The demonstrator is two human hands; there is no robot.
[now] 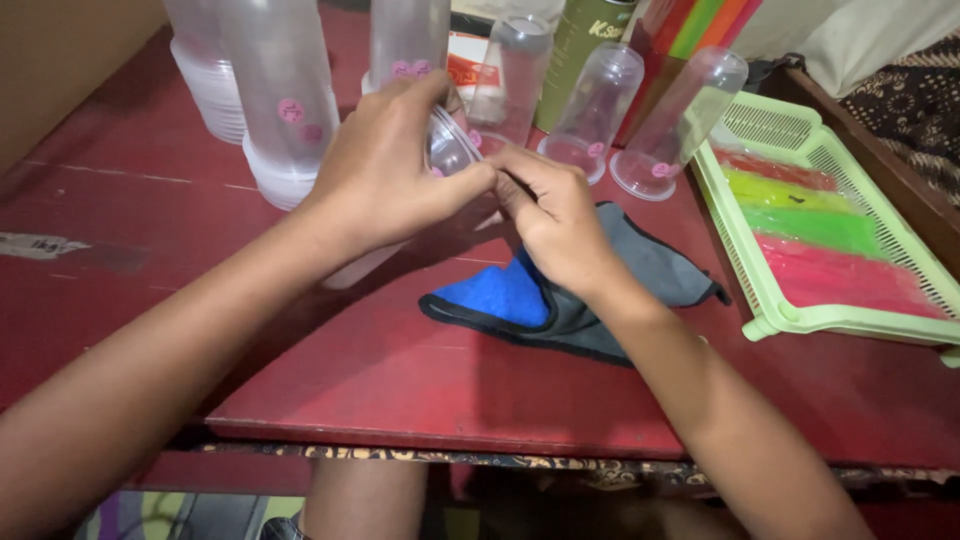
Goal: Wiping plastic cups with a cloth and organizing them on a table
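A: Start with the large items. What did the surface carry?

B: A red worktop [420, 380], worn in places. At the right edge sat a pale green basket tray [770, 322] holding flat red, yellow and green sleeves [820, 235]. Along the back stood tall stacks of clear plastic cups [282, 90], several carrying small pink round stickers [290, 110]. Four more stacks leaned mouth-down to the right of centre [600, 105], also stickered near the rims. Behind them stood a green can [580, 40] and some coloured upright sheets [700, 22].

A: Anything under the hands?

B: A folded cloth [560, 295], blue on one face, grey on the other, lay flat just beneath the right wrist.

A: And the hands themselves?

B: The left hand [385, 175] was wrapped around a single clear cup [450, 145], held on its side above the worktop, just in front of the back stacks. The right hand [560, 225] met it at the cup's mouth, fingertips pinched narrowly together against the rim. Whether something small sat in that pinch, I could not tell; the fingers hid it.

A: Progress, as judged?

B: Most stacks in view already bore pink stickers, so much of the marking looked done. The cup in hand seemed mid-treatment. How many unmarked cups remained could not be counted; the stacks nested too tightly.
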